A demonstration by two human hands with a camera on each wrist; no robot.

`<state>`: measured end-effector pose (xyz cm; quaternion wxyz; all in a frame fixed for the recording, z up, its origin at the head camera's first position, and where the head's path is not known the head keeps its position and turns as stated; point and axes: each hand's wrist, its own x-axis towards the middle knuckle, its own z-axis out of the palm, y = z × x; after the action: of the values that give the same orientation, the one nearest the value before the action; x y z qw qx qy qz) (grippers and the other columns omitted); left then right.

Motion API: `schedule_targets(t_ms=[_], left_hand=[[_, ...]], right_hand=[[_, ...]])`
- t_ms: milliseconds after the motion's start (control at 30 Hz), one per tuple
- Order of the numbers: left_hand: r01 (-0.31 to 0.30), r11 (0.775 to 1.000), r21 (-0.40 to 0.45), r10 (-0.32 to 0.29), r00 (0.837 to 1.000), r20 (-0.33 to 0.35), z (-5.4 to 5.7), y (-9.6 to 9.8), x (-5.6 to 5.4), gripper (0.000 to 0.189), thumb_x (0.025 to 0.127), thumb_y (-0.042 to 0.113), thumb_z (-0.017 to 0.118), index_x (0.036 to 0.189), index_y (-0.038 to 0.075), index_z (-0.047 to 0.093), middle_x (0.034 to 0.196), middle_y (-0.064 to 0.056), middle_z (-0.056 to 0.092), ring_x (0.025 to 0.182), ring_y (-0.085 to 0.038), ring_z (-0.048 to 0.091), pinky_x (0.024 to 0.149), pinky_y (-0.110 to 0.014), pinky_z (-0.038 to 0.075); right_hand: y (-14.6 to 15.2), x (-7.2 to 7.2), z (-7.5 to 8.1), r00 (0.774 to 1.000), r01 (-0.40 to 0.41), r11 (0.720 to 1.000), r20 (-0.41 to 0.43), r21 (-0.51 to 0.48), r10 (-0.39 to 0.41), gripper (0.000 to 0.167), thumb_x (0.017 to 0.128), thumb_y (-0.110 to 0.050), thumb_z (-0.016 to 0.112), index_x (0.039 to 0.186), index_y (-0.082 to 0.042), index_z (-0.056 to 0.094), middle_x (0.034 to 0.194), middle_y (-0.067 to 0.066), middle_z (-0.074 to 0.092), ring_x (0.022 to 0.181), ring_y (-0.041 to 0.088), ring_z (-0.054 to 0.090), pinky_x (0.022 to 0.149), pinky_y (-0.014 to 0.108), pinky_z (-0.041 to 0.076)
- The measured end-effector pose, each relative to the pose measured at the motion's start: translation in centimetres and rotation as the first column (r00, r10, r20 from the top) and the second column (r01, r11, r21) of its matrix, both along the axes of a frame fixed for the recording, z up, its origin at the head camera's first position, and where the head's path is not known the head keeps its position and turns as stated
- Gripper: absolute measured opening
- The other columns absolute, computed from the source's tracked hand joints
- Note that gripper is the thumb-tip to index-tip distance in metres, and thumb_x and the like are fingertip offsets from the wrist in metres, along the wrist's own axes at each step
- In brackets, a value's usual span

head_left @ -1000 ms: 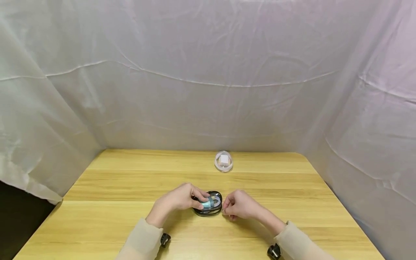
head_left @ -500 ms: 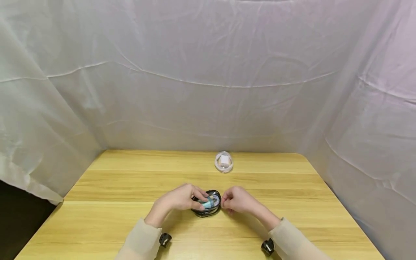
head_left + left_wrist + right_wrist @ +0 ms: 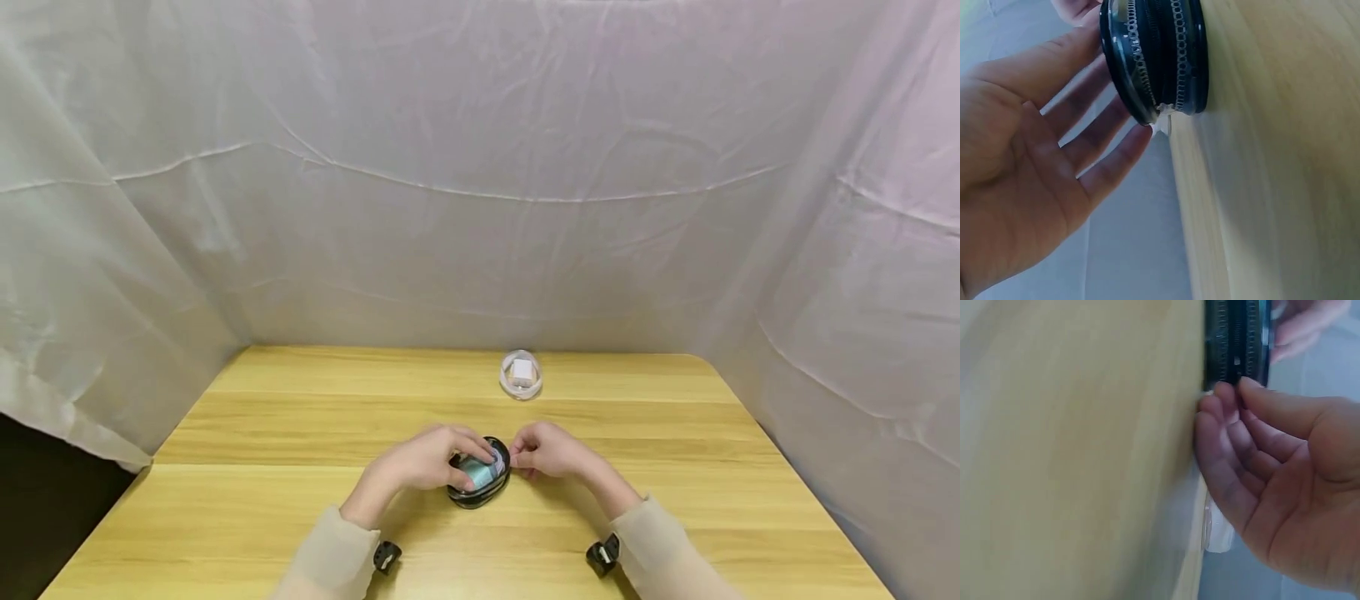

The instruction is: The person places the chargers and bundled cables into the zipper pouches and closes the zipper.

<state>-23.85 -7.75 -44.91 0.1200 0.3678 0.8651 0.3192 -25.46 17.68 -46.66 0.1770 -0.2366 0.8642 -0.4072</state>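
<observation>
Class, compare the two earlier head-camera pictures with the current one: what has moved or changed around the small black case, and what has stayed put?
The right hand has moved in leftward, from just apart from the black zipped case to its right edge. The left hand stays resting fingers on the case's clear lid. The case has hardly shifted on the wooden table. The white charger with its coiled cable lies unmoved farther back.

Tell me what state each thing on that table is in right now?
Small black oval zip case: lying flat on the table, zip seemingly partly undone, something pale blue showing on top.
Left hand: fingers straight, resting on the case's top.
Right hand: fingers curled at the case's zip edge.
White charger in a coiled clear cable: lying untouched further back.
</observation>
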Motion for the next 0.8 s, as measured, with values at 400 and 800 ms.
schedule_targets(t_ms=[400,800], left_hand=[[-0.003,0.999,0.034,0.001,0.998,0.067,-0.45,-0.02,0.16,0.039,0.089,0.010,0.081,0.127,0.011,0.075,0.136,0.003,0.069,0.135,-0.028,0.057,0.112,-0.045,0.048],[-0.009,0.999,0.034,0.007,0.997,0.072,-0.05,-0.68,0.38,0.039,0.087,0.009,0.082,0.126,0.007,0.074,0.136,-0.001,0.069,0.133,-0.032,0.059,0.114,-0.049,0.045]], right_hand=[[0.55,0.27,0.19,1.000,0.017,0.999,0.019,-0.028,-0.017,0.006,0.091,-0.005,0.078,0.088,-0.001,0.076,0.077,0.008,0.072,0.068,0.014,0.064,0.062,0.034,0.060],[0.39,0.70,-0.05,0.999,0.048,0.998,0.025,-0.048,-0.047,0.004,0.088,-0.002,0.079,0.090,0.000,0.077,0.079,0.005,0.074,0.068,0.014,0.066,0.064,0.034,0.061]])
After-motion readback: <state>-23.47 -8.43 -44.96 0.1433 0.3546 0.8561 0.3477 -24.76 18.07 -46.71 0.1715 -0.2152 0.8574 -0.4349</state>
